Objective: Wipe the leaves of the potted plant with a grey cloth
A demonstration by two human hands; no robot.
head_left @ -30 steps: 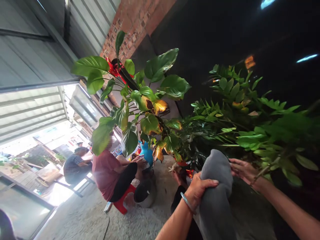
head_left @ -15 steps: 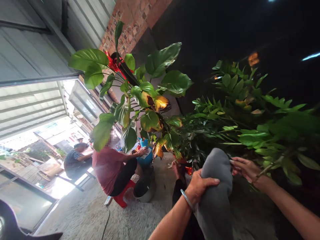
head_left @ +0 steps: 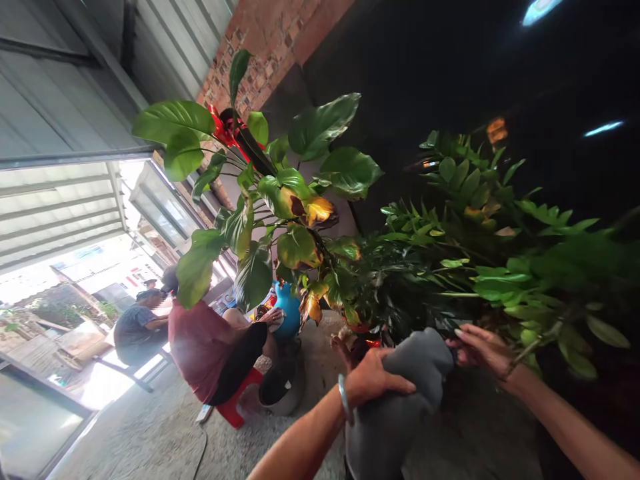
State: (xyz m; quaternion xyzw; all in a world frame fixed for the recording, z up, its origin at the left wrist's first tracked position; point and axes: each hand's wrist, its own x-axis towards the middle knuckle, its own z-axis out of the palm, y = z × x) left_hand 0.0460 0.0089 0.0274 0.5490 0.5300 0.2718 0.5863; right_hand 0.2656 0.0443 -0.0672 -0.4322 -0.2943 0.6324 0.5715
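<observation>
A soft grey cloth piece (head_left: 387, 417) with a rounded upper end stands in front of me. My left hand (head_left: 373, 383), wearing a pale bangle, is closed on its left side, thumb lying across the front and fingers partly hidden. To the right, my right hand (head_left: 483, 347) is pinched close by the cloth's upper right edge. Something small and dark shows at its fingertips, too small to name. A bare foot (head_left: 343, 350) is visible just beyond my left hand.
A large leafy plant (head_left: 300, 247) with yellowing leaves rises ahead; more foliage (head_left: 500, 280) spreads on the right, near my right hand. A person in a red shirt (head_left: 205, 347) sits on a red stool (head_left: 240, 397) beside a dark bucket (head_left: 283, 387) and a blue vase-like object (head_left: 287, 313).
The grey cloth and my left hand have moved lower and to the left, and the cloth's top now looks bent over. My right hand remains pinched near its edge. The view has shifted slightly.
</observation>
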